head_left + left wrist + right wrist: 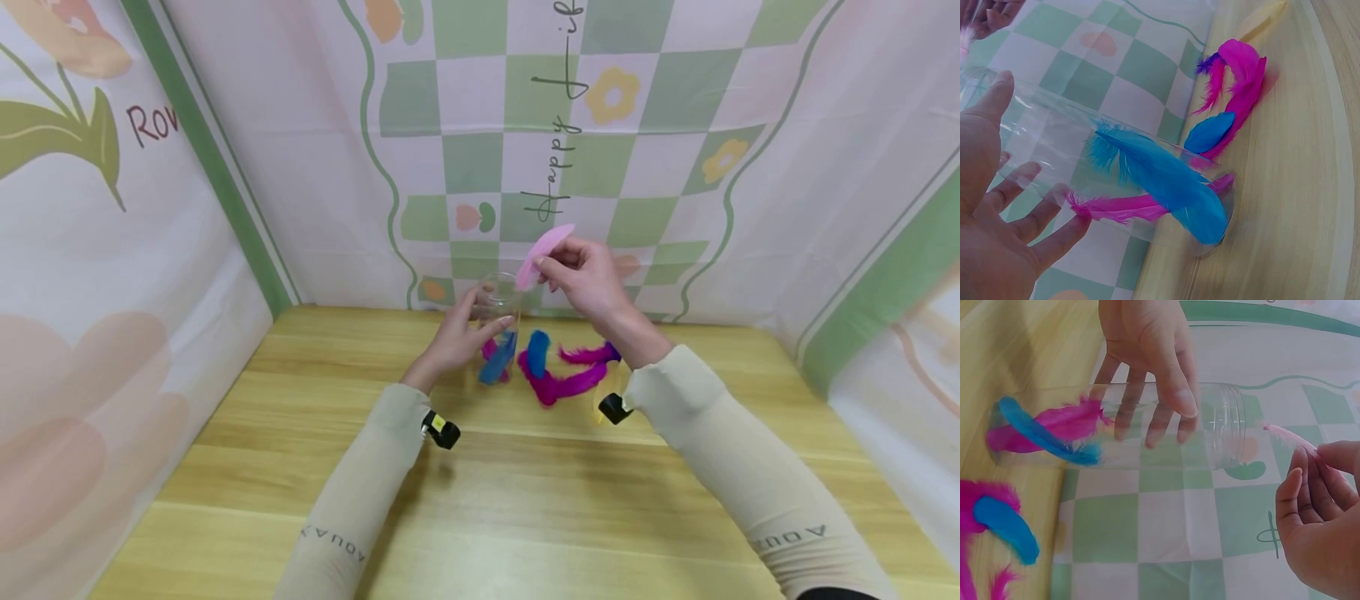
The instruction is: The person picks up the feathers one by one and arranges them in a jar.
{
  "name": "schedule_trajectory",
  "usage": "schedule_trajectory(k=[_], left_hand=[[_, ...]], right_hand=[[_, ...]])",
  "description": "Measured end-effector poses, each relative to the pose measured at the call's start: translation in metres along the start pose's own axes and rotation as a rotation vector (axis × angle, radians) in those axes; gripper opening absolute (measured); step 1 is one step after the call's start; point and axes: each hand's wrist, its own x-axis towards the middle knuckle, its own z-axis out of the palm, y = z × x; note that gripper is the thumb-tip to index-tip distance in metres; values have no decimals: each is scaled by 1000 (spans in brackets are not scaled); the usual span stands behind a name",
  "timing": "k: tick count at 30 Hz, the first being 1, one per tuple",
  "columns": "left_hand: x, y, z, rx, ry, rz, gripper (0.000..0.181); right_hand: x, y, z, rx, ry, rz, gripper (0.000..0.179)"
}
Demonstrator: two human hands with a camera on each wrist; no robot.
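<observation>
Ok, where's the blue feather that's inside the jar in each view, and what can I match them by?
Head: the blue feather is just below the picture's middle.
Left wrist: the blue feather is around the middle, reaching toward the lower right.
Right wrist: the blue feather is left of the middle, crossing a magenta feather.
Shared landmark: the clear jar around it, held by the left hand.

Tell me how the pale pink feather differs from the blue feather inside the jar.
Color: the pale pink feather is light, while the blue feather is vivid and much darker.
Place: the pink one is outside the jar, near its rim; the blue one is inside, toward the bottom.
Contact: the pink one is held in the air, whereas the blue one crosses a magenta feather.
Both slant in the head view.
</observation>
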Motion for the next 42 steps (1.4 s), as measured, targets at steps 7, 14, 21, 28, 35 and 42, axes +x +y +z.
schedule_trajectory(k=[7, 14, 21, 28, 35, 42], left_hand=[[1, -1, 0, 11, 3, 5, 61], [1, -2, 0, -1, 2, 7, 61], [1, -2, 0, -2, 2, 5, 65], [1, -2, 0, 9, 5, 15, 63], [0, 0, 0, 2, 3, 9, 62], [0, 0, 0, 6, 6, 0, 62]], right_hand=[[3, 1, 5, 23, 20, -11, 20], [3, 1, 10, 3, 33, -3, 20], [2, 4, 15, -20, 53, -11, 20], [3, 9, 18, -19, 65, 17, 20], [3, 12, 22, -13, 79, 9, 19], [3, 16, 26, -9, 92, -13, 18]])
